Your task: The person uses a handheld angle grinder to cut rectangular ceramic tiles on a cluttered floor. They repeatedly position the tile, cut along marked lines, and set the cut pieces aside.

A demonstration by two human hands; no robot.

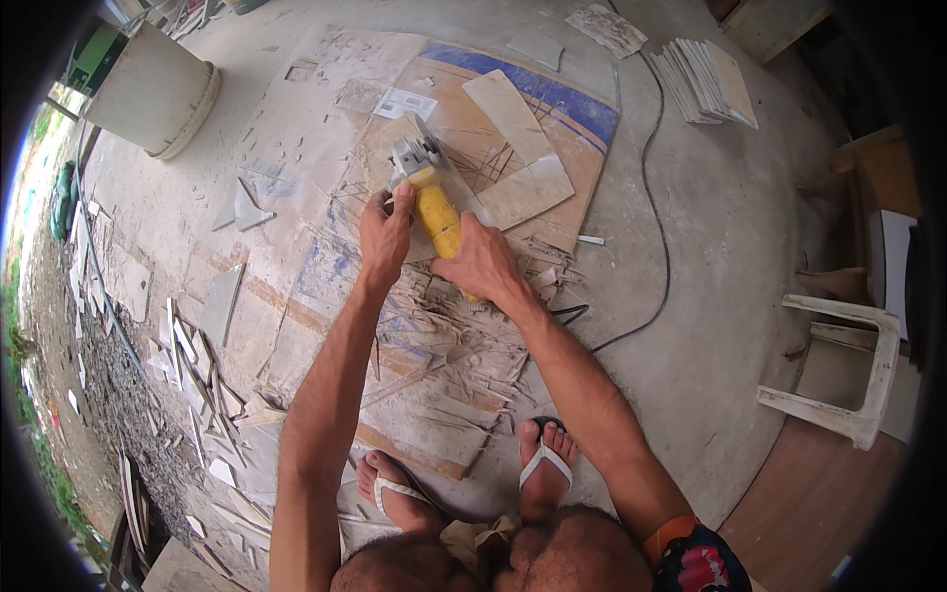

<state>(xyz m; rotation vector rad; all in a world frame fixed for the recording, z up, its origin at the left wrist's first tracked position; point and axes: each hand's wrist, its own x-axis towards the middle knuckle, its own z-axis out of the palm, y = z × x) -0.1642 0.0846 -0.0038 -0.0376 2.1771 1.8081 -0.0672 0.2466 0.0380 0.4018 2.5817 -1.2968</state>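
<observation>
A yellow angle grinder [437,215] with a grey metal head lies between my hands, its head pointing away from me. My right hand [481,259] is wrapped round the rear of its body. Closed at the left side near the head, my left hand [386,229] has its thumb against the tool; its other fingers are partly hidden. Below the grinder is a pale, dusty tile [460,190], mostly covered by the tool and my hands. The disc cannot be made out. Two cut tile pieces, a long strip [506,111] and a wider piece [531,193], lie just right of it.
Dusty cardboard [584,163] lies under the work. A black cord [663,237] curves across the floor at right. A tile stack [702,84], a white plastic stool [848,419], a large bucket [158,89] and tile offcuts [225,301] surround me. My sandalled feet [546,474] stand near.
</observation>
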